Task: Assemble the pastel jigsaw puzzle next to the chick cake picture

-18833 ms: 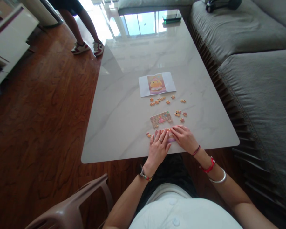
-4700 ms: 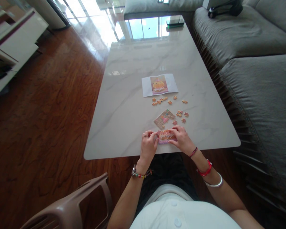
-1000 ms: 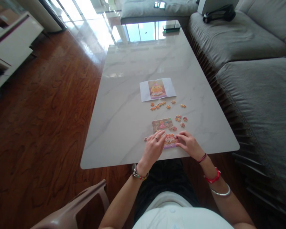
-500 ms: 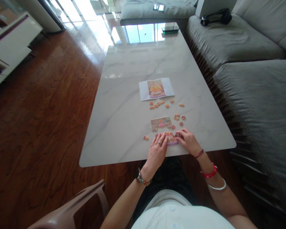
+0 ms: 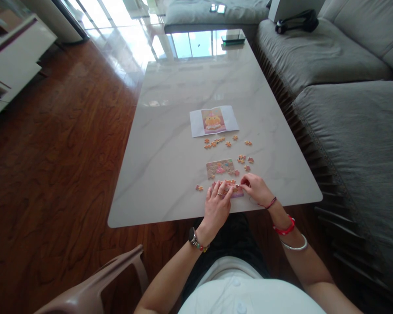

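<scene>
My left hand (image 5: pixel 217 207) lies flat with its fingers spread over the left part of a joined jigsaw section (image 5: pixel 237 194) near the table's front edge. At that section's upper right, my right hand (image 5: pixel 257 189) pinches a small puzzle piece (image 5: pixel 238 186), mostly hidden by the fingertips. Just beyond my hands is another joined section (image 5: pixel 220 168), brownish with a pink middle. Loose pieces (image 5: pixel 199 188) lie to the left, and more pieces (image 5: pixel 241 158) are at the right. A further group of orange pieces (image 5: pixel 214 143) sits below a creased paper sheet (image 5: pixel 196 124) with a printed yellow character.
The marbled white table (image 5: pixel 170 165) has a phone-like dark object (image 5: pixel 233 38) at its far end. A grey sofa (image 5: pixel 353 117) runs along the right side. On the left a plastic chair (image 5: pixel 118 270) stands on the wooden floor (image 5: pixel 68 144), with a white cabinet (image 5: pixel 19 52) farther off.
My right hand has shifted slightly left, and its fingers have closed into a pinch at the section's upper edge. My left hand's fingers have spread a little over the section.
</scene>
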The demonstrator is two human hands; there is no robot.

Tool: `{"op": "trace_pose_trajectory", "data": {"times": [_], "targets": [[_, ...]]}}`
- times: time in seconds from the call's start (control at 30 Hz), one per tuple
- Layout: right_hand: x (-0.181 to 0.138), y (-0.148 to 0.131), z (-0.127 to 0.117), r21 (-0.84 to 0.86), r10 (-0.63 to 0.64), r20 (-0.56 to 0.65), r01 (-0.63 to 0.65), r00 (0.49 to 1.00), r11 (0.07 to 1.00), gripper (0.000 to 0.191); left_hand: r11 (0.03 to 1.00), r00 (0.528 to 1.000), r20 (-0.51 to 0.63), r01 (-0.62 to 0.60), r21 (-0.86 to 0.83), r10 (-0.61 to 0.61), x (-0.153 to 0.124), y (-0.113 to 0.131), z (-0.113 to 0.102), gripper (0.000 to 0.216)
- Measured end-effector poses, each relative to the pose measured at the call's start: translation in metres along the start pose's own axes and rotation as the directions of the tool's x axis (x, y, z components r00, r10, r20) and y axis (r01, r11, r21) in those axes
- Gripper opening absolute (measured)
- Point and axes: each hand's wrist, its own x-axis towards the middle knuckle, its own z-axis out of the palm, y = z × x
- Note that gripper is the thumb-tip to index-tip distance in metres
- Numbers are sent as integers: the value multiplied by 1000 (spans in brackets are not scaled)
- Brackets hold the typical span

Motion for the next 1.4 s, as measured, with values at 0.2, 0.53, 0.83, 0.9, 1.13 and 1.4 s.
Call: {"op": "trace_pose_trajectory", "data": {"times": [0.2,0.53,0.83,0.9,1.13,1.4], "targets": [[-1,-3,-2,190,52,13,-53,999,980,11,1000,1000,-1,-13,11,13,1,-1,1,48],[-8,-2,4,81,-68,-42,71,997,994,8,992,998,44,-40,119,35,0,6,3,50],[-5,-3,11,-9,-44,-42,44,998,999,10,991,998,58,-15,136,7,2,10,4,49],[-8,-4,13,-69,-64,-39,61,997,996,9,991,999,51,-12,132,5,2,10,5,49],[-8,2,11,-107,-127,-29,123,991,987,12,993,999,37,-13,121,9,1,11,5,49],[28,-2,-11,203,-51,121,26,991,979,10,997,1000,20,-9,75,8,4,10,-3,47]]}}
